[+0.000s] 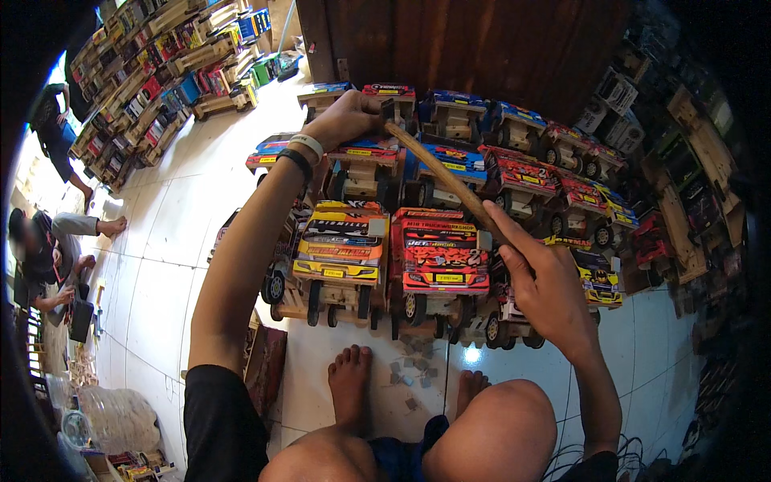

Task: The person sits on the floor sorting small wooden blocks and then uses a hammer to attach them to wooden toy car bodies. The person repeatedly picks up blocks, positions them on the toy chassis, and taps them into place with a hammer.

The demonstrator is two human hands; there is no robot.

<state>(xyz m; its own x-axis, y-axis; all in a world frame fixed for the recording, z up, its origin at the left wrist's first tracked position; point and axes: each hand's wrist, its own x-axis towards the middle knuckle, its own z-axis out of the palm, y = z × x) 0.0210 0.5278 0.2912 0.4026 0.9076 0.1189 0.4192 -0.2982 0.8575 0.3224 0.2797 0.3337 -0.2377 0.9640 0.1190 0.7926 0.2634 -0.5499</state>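
Observation:
Rows of wooden toy trucks stand before me with their painted fronts towards me. My right hand (546, 285) grips the wooden handle (438, 169) of a hammer, which slants up and left over the trucks. The hammer's dark head (388, 108) is beside the fingers of my left hand (349, 119), over the back rows. That hand is curled; what its fingers hold, if anything, is hidden. Nearest me are a yellow-and-orange truck (339, 251) and a red truck (444, 253). A blue truck (451, 161) stands behind, partly covered by the handle.
Small grey flat pieces (414, 371) lie on the white tiled floor (161, 277) between my feet. A dark wooden panel (458, 44) rises behind the trucks. Stacked trucks (173, 76) fill the far left. A seated person (52, 257) works at left; wooden pieces (699, 185) line the right.

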